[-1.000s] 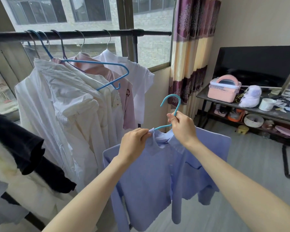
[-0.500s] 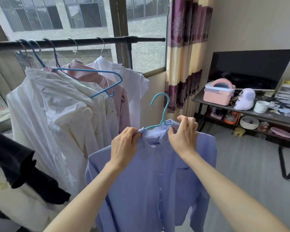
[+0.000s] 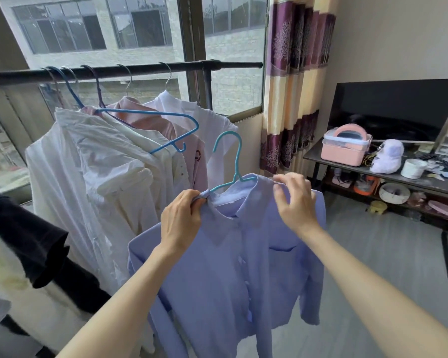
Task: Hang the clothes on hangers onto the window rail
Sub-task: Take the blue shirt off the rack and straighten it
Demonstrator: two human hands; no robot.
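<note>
Gripping the lavender shirt (image 3: 233,267) at its left shoulder, the left hand (image 3: 181,220) held it; the right hand (image 3: 295,200) pinched its collar, remaining fingers spread loosely.

Soft, even daylight enters through the window (image 3: 140,34) at upper left, leaving the room bright with faint shadows. Wide-angle bending curves the frame edges. The lower left corner is blurred; the centre stays sharp.

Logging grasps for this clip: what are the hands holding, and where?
Left hand grips the blue shirt at its left shoulder; right hand pinches its right shoulder.
</note>
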